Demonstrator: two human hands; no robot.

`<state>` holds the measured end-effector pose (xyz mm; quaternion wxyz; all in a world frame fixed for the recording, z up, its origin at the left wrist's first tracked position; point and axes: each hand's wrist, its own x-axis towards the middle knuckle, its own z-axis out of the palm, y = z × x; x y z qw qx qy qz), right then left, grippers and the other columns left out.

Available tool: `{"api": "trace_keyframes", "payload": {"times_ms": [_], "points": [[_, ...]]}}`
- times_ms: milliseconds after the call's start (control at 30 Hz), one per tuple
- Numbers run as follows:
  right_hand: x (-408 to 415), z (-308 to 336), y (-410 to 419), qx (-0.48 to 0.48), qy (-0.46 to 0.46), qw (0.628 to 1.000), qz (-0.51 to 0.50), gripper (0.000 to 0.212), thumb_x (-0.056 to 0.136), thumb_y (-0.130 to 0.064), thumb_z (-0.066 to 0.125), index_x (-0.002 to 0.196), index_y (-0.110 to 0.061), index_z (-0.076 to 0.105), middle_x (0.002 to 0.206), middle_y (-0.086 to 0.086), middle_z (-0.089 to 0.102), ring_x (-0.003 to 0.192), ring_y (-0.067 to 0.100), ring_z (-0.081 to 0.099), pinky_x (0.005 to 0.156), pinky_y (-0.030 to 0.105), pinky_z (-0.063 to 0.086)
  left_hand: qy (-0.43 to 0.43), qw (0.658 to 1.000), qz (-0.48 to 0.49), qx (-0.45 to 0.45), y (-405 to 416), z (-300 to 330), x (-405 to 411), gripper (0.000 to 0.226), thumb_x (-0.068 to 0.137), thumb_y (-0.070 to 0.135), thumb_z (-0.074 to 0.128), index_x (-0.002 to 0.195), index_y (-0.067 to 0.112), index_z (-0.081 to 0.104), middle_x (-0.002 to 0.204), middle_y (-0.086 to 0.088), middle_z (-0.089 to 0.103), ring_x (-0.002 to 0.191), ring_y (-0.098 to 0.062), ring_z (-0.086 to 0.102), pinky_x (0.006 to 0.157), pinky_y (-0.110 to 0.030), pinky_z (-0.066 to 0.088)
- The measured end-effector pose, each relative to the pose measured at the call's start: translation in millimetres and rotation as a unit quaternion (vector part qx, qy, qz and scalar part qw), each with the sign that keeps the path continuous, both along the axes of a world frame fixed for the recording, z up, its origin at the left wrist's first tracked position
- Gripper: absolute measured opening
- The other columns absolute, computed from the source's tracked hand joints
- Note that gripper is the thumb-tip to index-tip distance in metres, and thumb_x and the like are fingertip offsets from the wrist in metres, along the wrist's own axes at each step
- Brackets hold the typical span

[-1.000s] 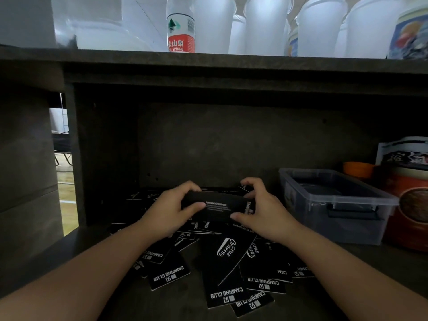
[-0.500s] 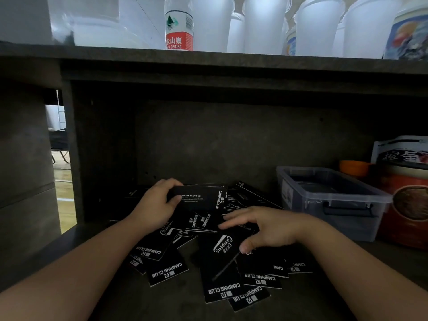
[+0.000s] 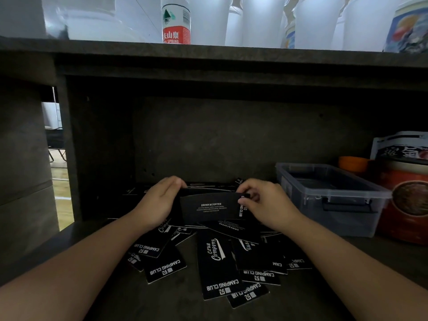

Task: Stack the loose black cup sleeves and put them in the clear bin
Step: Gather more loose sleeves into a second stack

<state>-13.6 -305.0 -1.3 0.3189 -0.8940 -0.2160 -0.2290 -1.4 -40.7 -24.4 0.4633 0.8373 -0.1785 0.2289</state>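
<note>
Several flat black cup sleeves [image 3: 217, 262] with white lettering lie scattered on the dark lower shelf. Above that pile I hold a small stack of sleeves [image 3: 209, 207] level, printed side facing me. My left hand [image 3: 159, 202] grips its left end and my right hand [image 3: 266, 202] pinches its right end. The clear bin [image 3: 333, 198] stands to the right of my right hand, open at the top; its contents are too dim to make out.
An orange-red tin [image 3: 407, 205] and a printed bag [image 3: 400, 147] sit right of the bin, an orange bowl [image 3: 353, 162] behind it. On the upper shelf [image 3: 208, 52] stand a water bottle [image 3: 176, 22] and white cups [image 3: 261, 19]. A gap opens at left [image 3: 56, 158].
Half a second ago only my left hand held the stack while my right hand reached down onto the pile. My right hand has come back up and both hands grip the stack again.
</note>
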Motion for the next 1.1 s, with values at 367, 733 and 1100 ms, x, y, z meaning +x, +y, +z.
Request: {"api": "trace_keyframes", "payload": {"times_ms": [367,733,1100], "points": [[-0.6,-0.1,4.3,0.156,0.091,0.984,-0.009,0.028,0.081,-0.031,0.075,0.104,-0.031,0.059,0.089,-0.010,0.071,0.085,0.003,0.065,0.071,0.017,0.049,-0.098,0.992,0.052,0.067,-9.1,-0.3,-3.8,0.009,0.089,0.019,0.068,0.090,0.026,0.062,0.094,0.009,0.058,0.090,0.002,0.055,0.081,-0.015,0.041],[-12.3,8.0,1.8,-0.203,0.099,0.970,0.090,0.032,0.085,-0.028,0.067,0.116,-0.036,0.067,0.108,-0.019,0.066,0.098,-0.005,0.058,0.087,0.016,0.048,-0.082,0.991,0.096,0.055,0.0,1.0,-1.2,0.009,0.089,0.020,0.068,0.089,0.027,0.062,0.094,0.009,0.060,0.091,0.001,0.055,0.075,-0.005,0.034],[-5.7,-3.7,15.0,0.030,-0.016,0.999,-0.001,0.039,0.077,-0.020,0.077,0.105,-0.033,0.054,0.109,-0.010,0.055,0.095,0.001,0.055,0.083,0.013,0.042,-0.042,0.999,-0.012,0.030,-8.8,0.0,-5.3,0.014,0.099,0.026,0.052,0.093,0.027,0.064,0.091,0.009,0.067,0.091,-0.005,0.062,0.084,-0.025,0.047]]}}
